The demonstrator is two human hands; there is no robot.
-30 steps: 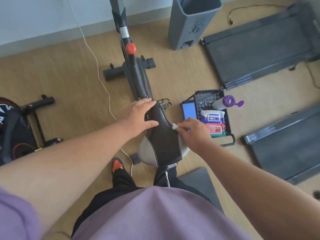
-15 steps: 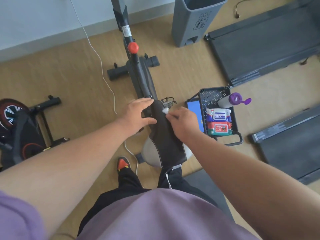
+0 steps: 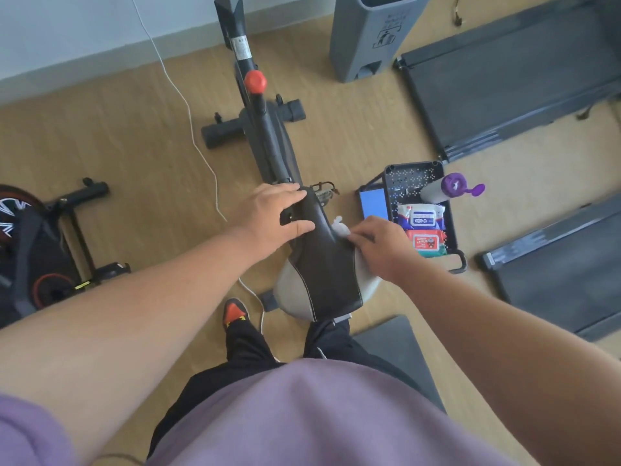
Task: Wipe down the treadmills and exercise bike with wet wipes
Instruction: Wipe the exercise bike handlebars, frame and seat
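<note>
Head view: bike saddle (image 3: 322, 264) at centre is being wiped. Saddle nose is gripped by left hand (image 3: 274, 215), thumb on top. White wet wipe (image 3: 340, 227) is pinched in right hand (image 3: 379, 247) vs saddle's right edge. Step judged: seat wipe-down. Next: rest of saddle to be covered w/ wipe; treadmills (image 3: 504, 72) far right untouched.
</note>
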